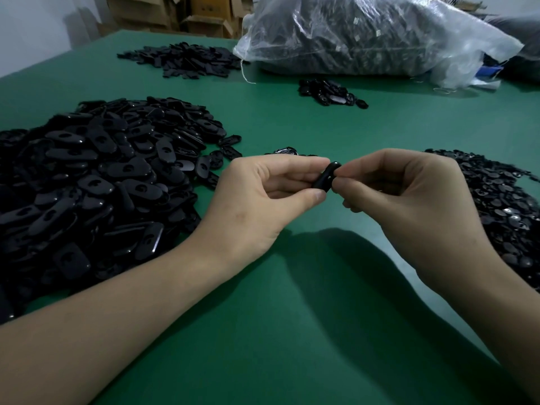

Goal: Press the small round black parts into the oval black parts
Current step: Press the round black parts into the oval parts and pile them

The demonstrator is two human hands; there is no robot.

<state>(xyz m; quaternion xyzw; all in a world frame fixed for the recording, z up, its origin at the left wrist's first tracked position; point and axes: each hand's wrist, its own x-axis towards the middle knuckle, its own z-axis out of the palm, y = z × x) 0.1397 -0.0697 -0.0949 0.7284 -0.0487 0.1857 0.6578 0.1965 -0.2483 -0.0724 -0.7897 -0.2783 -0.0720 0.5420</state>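
The left hand [263, 194] is pinching one oval black part [324, 178] on edge between thumb and curled fingers at the centre of the frame, above the green table [292, 317]. The right hand [409, 194] is pinching its right edge, fingertips [347, 168] curled tight, so I cannot tell whether a small round part is sitting under them. My worry is a tilted press or a slipping grip, flicking the piece into the oval heap [96, 176] at left or the round heap [502, 206] at far right.
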